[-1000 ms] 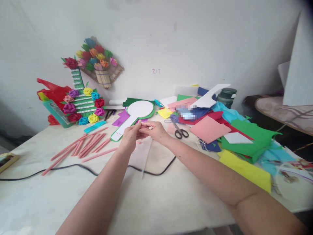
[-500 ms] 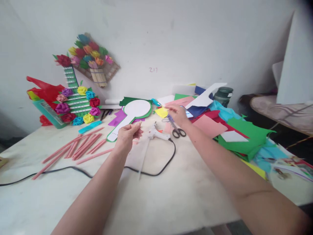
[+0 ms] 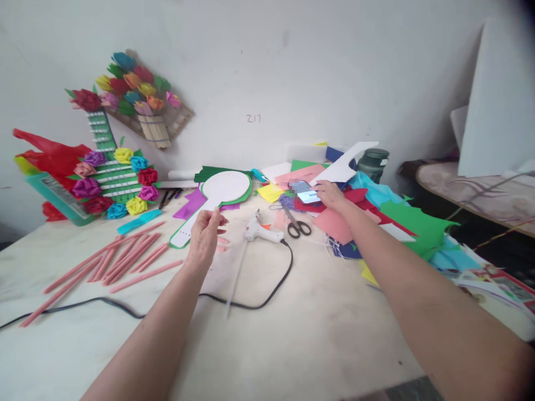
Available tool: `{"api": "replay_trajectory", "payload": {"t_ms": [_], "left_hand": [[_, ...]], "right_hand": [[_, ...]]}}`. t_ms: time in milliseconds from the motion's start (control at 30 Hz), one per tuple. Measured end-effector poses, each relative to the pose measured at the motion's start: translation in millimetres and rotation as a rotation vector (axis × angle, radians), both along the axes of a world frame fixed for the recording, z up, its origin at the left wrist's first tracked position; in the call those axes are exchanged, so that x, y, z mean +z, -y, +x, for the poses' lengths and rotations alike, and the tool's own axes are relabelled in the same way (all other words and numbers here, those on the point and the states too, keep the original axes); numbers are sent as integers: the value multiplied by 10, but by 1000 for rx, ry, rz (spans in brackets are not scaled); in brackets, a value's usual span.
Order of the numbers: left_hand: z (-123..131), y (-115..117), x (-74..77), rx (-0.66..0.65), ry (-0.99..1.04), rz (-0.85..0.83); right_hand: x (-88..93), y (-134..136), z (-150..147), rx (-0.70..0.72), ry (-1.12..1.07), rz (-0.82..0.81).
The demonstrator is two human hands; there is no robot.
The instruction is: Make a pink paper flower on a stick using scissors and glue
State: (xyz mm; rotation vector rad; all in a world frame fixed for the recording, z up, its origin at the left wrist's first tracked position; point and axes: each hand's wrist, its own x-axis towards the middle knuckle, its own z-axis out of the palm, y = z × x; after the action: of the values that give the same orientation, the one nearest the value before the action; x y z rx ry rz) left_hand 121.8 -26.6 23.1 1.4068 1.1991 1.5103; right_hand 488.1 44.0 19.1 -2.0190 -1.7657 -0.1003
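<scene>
My left hand (image 3: 207,235) is closed in a pinch above the table, by the handle of a white paddle-shaped cutout (image 3: 228,186) with a green border. Whatever its fingertips may hold is too small or hidden. Farther right, my right hand (image 3: 330,195) reaches out with its fingers stretched at the right edge of a lit phone (image 3: 307,194), which lies on coloured paper. Between the hands a white glue gun (image 3: 263,231) rests on its side, a clear glue stick (image 3: 236,278) sticking out behind it. Dark-handled scissors (image 3: 297,225) lie beside the gun.
Pink paper tubes (image 3: 129,259) lie at left, before a guitar-shaped craft (image 3: 119,181) with paper roses and a teal bottle (image 3: 58,195). A black cord (image 3: 271,301) crosses the table. Paper sheets (image 3: 413,223) and a dark green jar (image 3: 373,164) are at right.
My right hand has moved from above the yellow paper to the phone's right edge. The left hand stays pinched near the paddle cutout. The view has shifted slightly right.
</scene>
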Motion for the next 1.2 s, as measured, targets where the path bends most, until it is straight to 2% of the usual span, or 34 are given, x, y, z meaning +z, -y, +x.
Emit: {"api": "replay_trajectory", "payload": {"t_ms": [267,500,733,1067,1200], "left_hand": [[-1,16,21,-1,37,-59],[3,8,21,2,39,-74],[4,9,29,11,35,-79],[-31,13,37,43,15,9],[-26,-11,37,58,1,30]], "right_hand": [[-72,43,28,-3,54,-84],[-15,70,-18,-7,124,-124],[-34,73,18,33,168,-58],[-80,44,78,60,145,9],[-106,7,113,4,58,48]]}}
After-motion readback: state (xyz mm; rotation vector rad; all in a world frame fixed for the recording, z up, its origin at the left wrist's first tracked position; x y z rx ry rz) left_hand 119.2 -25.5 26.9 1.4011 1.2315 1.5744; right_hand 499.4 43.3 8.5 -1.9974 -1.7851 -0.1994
